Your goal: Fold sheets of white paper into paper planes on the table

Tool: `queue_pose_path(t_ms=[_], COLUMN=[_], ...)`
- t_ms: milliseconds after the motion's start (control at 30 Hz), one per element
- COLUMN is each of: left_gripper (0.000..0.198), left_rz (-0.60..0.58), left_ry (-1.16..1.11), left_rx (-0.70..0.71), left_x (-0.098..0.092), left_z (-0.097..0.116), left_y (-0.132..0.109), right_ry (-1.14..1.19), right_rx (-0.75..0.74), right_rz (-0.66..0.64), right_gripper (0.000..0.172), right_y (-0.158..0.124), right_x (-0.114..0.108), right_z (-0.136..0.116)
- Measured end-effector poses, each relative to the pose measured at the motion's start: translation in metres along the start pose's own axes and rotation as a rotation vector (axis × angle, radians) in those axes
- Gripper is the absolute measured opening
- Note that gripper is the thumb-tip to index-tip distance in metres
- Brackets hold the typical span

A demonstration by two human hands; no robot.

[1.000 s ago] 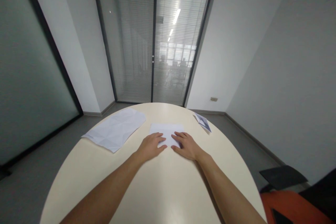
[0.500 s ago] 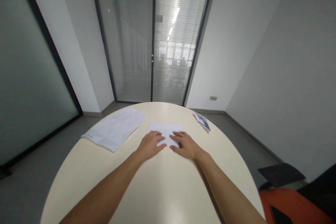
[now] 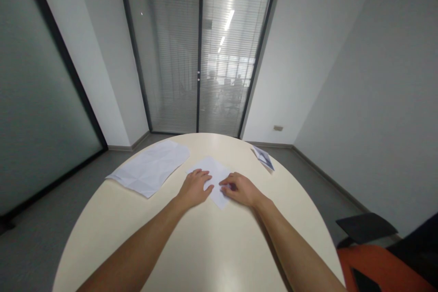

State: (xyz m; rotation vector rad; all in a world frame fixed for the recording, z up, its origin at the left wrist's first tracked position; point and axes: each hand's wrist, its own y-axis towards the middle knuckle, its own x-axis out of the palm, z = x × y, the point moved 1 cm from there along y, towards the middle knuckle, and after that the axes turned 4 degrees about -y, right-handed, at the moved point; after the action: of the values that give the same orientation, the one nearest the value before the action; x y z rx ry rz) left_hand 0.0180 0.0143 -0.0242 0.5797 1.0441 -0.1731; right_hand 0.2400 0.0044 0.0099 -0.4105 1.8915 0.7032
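Observation:
A small white sheet of paper [image 3: 216, 172] lies on the table between my hands, turned so that one corner points towards me. My left hand [image 3: 195, 188] rests on its left side, fingers stretched out and thumb apart. On the right side, my right hand [image 3: 242, 188] touches the sheet with bent fingers, a gap showing between thumb and forefinger. Both hands cover the side corners of the sheet.
A larger creased white paper [image 3: 153, 166] lies at the left of the round table [image 3: 205, 246]. Near the far right edge stands a folded paper piece [image 3: 263, 158]. An orange chair [image 3: 379, 264] with a black armrest is at the right.
The small sheet has turned from lying square to a diamond position, with a corner towards me. My right hand's fingers have bent inward; my left hand has hardly moved.

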Motion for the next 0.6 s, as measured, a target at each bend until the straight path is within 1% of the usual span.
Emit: queue_pose_path(t_ms=[100,267,400,500,600], left_gripper=[0.035,0.041,0.034,0.027,0.029], left_rz=[-0.053,-0.157,-0.215,-0.235,-0.25], left_ry=[-0.053,-0.148,-0.225,-0.215,-0.16], left_rx=[0.063,0.215,0.323,0.343,0.332], left_x=[-0.002,-0.006,-0.012,-0.017,-0.022], left_z=[0.002,0.008,0.018,0.026,0.035], left_y=[-0.001,-0.003,-0.003,-0.004,-0.006], right_ry=[0.032,0.05,0.03,-0.021,-0.072], right_rx=[0.034,-0.032,-0.031,0.008,0.069], right_rz=[0.033,0.068,0.064,0.063,0.067], right_gripper=[0.027,0.031,0.035,0.038,0.041], right_y=[0.0,-0.002,-0.002,-0.002,-0.002], right_x=[0.002,0.005,0.01,0.014,0.016], right_z=[0.0,0.004,0.013,0.021,0.025])
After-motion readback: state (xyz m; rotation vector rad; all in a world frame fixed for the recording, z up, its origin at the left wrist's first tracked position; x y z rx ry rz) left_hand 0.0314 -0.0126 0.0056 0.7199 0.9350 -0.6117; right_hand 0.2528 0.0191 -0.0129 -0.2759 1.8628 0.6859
